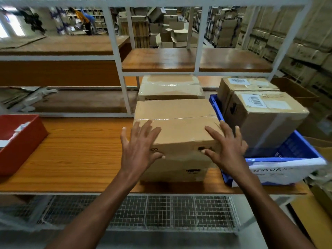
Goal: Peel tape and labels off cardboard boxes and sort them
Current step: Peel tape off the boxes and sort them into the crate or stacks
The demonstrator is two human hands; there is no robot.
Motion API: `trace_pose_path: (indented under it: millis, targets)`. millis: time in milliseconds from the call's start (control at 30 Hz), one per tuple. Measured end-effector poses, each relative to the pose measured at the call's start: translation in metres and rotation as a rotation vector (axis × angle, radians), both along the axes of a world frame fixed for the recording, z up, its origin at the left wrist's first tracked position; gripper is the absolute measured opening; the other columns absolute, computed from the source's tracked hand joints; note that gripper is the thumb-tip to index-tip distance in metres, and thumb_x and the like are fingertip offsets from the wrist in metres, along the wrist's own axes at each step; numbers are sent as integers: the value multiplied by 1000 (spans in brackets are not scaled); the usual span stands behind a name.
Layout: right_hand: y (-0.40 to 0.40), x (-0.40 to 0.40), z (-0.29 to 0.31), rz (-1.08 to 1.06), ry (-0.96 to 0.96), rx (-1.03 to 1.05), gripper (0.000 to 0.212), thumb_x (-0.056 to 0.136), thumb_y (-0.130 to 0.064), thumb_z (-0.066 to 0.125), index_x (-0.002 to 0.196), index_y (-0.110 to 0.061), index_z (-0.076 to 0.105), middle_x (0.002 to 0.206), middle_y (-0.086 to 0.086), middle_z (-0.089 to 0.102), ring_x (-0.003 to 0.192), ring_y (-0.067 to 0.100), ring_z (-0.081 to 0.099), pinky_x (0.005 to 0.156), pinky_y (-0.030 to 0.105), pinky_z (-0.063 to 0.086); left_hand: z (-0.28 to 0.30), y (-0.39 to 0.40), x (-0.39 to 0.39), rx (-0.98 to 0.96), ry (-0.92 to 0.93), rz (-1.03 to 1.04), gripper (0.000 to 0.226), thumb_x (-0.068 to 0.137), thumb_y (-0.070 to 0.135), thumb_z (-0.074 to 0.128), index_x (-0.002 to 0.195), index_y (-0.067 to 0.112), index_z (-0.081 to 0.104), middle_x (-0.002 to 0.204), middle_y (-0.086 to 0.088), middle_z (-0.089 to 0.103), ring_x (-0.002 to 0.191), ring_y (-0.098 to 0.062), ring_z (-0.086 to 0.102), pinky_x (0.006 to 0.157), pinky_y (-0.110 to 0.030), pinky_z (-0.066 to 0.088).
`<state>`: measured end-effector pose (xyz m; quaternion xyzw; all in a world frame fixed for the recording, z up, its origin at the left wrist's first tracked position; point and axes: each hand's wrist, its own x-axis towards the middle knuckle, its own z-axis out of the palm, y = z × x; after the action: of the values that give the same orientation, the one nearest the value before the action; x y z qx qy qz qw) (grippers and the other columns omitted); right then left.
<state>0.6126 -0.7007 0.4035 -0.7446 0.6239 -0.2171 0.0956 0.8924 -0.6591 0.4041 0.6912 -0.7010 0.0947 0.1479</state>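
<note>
Resting on a wooden workbench [75, 159], one sealed cardboard box [177, 133] sits near the bench's right half, clear tape [181, 121] running across its top seam. Left hand [139, 146]: fingers spread and nearly straight, palm laid over the box's near-left top corner, thumb against the front face; nothing gripped. Right hand [227, 146]: fingers likewise splayed, covering the near-right top corner, thumb on the front face beside a dark printed mark; nothing gripped. The box lies directly between and under both hands. Second box [170, 88], also taped, stands just behind the first. Blue crate [291, 150], touching or just beside the first box on its right, holds two further boxes: nearer labelled box [265, 115] with a white barcode label [254, 100] on top, farther labelled box [246, 85] behind it. White sheet with handwriting [280, 171] hangs over the crate's front wall. Red tray [23, 141] at the bench's left end, well apart from the hands, contains pale scraps. White metal shelving frame [124, 94] rises behind the bench.
</note>
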Motion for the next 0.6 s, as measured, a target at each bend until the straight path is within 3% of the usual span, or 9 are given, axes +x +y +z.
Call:
trace_pose_path:
  millis: [100, 133, 200, 333, 433, 500, 600]
  targets:
    - [6, -11, -18, -36, -394, 20, 86, 79, -30, 89, 149, -47, 41, 167, -2, 19, 149, 32, 31, 110, 57, 41, -22, 15, 0, -80, 330, 122, 124, 65, 60, 87, 161, 41, 13, 168, -8, 8, 150, -43, 24, 113, -65, 35]
    - [8, -10, -23, -8, -446, 7, 88, 79, -27, 89, 150, -44, 40, 163, -1, 28, 144, 28, 38, 107, 51, 45, -26, 17, -1, -96, 452, 114, 128, 65, 53, 91, 161, 41, 8, 165, -8, 10, 145, -41, 35, 105, -62, 48]
    - [8, -6, -26, 15, -469, -28, 88, 80, -25, 88, 150, -42, 39, 156, -3, 42, 138, 21, 45, 106, 49, 48, -27, 16, -5, -143, 586, 59, 129, 66, 39, 94, 159, 43, 5, 160, -6, 14, 138, -34, 45, 92, -57, 59]
    - [-3, 2, 1, -17, -562, -112, 84, 83, -28, 85, 148, -47, 35, 148, 0, 52, 126, 21, 55, 95, 50, 56, -3, 8, -3, -284, 669, 16, 125, 69, 36, 94, 156, 47, 5, 159, -7, 16, 136, -25, 41, 92, -48, 56]
    - [-14, 5, 35, 2, -620, -179, 80, 87, -32, 80, 150, -44, 31, 142, 4, 57, 112, 20, 62, 83, 44, 59, 31, -2, 5, -390, 715, -10, 116, 71, 39, 91, 158, 40, 15, 159, -7, 19, 130, -17, 40, 86, -34, 55]
    - [-22, 8, 57, 0, -628, -207, 74, 89, -42, 77, 148, -46, 32, 137, 4, 60, 107, 23, 67, 83, 48, 61, 55, -11, 9, -406, 712, -20, 104, 74, 42, 89, 156, 34, 26, 157, -7, 21, 129, -15, 39, 83, -28, 52]
    - [-36, 12, 85, -18, -554, -169, 59, 89, -57, 71, 138, -50, 40, 141, 3, 60, 112, 30, 66, 89, 57, 59, 86, -25, 16, -261, 633, 6, 78, 79, 51, 83, 145, 31, 45, 157, -6, 22, 133, -25, 39, 89, -36, 51]
